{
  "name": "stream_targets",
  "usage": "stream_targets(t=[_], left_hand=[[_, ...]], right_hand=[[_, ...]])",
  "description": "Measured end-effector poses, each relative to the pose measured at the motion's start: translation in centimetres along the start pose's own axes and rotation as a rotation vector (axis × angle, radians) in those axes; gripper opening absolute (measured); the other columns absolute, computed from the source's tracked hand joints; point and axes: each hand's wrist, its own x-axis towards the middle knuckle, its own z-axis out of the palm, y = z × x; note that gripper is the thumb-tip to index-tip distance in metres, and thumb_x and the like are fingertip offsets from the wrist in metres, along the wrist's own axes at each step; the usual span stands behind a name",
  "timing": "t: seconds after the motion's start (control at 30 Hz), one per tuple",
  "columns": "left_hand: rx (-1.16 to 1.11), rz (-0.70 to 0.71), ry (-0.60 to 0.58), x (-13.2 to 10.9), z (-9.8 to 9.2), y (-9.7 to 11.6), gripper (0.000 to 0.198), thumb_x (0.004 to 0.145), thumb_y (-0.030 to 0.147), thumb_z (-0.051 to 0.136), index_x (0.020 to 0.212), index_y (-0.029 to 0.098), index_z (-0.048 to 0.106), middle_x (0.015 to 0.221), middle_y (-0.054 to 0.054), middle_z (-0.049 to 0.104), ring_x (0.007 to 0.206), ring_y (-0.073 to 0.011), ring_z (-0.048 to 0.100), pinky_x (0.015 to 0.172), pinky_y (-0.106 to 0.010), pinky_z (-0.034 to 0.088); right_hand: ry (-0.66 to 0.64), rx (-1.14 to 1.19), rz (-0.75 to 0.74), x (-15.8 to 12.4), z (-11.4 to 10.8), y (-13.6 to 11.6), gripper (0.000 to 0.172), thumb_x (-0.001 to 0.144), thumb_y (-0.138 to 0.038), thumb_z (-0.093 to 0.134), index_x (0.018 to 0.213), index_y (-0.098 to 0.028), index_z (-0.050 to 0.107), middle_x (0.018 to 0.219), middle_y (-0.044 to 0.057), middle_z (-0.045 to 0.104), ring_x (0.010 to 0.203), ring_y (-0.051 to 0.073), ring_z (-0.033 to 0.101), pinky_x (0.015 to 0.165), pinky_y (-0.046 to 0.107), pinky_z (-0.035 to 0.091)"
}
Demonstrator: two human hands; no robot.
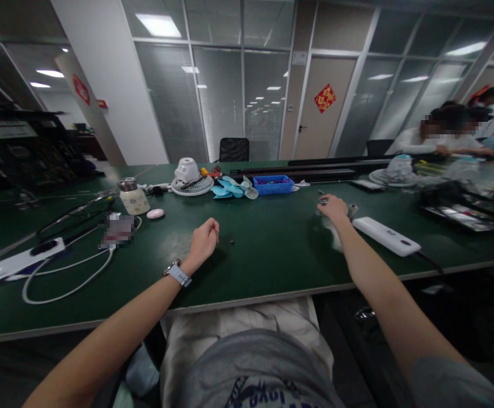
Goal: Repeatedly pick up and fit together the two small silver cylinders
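Note:
My left hand (204,241) rests on the dark green table (272,260) with its fingers curled into a loose fist; what they hold, if anything, is hidden. A watch sits on that wrist. A tiny dark screw (232,242) lies just right of it. My right hand (334,208) reaches further out and closes over a small grey object (351,211) whose shape I cannot make out. A white power strip (385,236) lies just right of that hand.
At the table's far side lie a white fan grille with motor (189,178), light blue fan blades (232,188) and a blue tray (273,185). A jar (133,196), a pink disc (155,213) and white cables (68,277) sit left. People work at far right.

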Motion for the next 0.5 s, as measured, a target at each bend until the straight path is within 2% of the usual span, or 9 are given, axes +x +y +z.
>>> stream_targets(t=[0.17,0.33,0.4,0.47,0.5], left_hand=[[0.046,0.047,-0.003,0.1,0.0,-0.3,0.014,0.073,0.015,0.036,0.068,0.022,0.048,0.058,0.003,0.05,0.057,-0.0145,0.049,0.058,-0.025,0.033],[0.048,0.088,0.0,0.0,-0.2,0.1,0.015,0.072,0.015,0.036,0.064,0.021,0.047,0.059,0.002,0.049,0.059,-0.0148,0.048,0.06,-0.026,0.032],[0.048,0.097,0.003,-0.1,-0.2,0.2,0.015,0.071,0.015,0.036,0.063,0.021,0.047,0.058,0.001,0.049,0.059,-0.015,0.048,0.06,-0.027,0.032],[0.051,0.104,0.001,-0.1,-0.1,0.2,0.015,0.07,0.015,0.036,0.062,0.021,0.047,0.057,0.001,0.049,0.058,-0.0153,0.047,0.06,-0.027,0.031],[0.052,0.108,0.003,0.0,-0.1,0.1,0.015,0.07,0.015,0.036,0.062,0.021,0.047,0.057,0.001,0.049,0.058,-0.0155,0.047,0.06,-0.027,0.031]], right_hand=[[0.06,-0.006,0.113,0.0,0.1,1.1,0.037,0.089,-0.021,0.054,0.124,-0.012,0.063,0.114,0.022,0.062,0.104,0.03,0.06,0.083,0.039,0.043],[0.153,-0.002,0.088,-0.7,0.0,-0.2,0.044,0.091,-0.023,0.055,0.133,-0.011,0.055,0.129,0.026,0.049,0.102,0.031,0.061,0.081,0.04,0.043],[0.21,0.012,-0.014,-1.9,0.2,-2.0,0.046,0.093,-0.03,0.053,0.137,-0.017,0.053,0.133,0.022,0.045,0.1,0.029,0.061,0.08,0.038,0.044],[0.215,0.082,-0.223,-4.0,0.7,-4.9,0.043,0.095,-0.039,0.051,0.134,-0.024,0.057,0.128,0.015,0.049,0.097,0.025,0.061,0.079,0.035,0.045],[0.175,0.137,-0.365,-5.4,1.1,-6.5,0.041,0.095,-0.043,0.05,0.131,-0.026,0.061,0.122,0.013,0.052,0.095,0.023,0.06,0.077,0.033,0.045]])
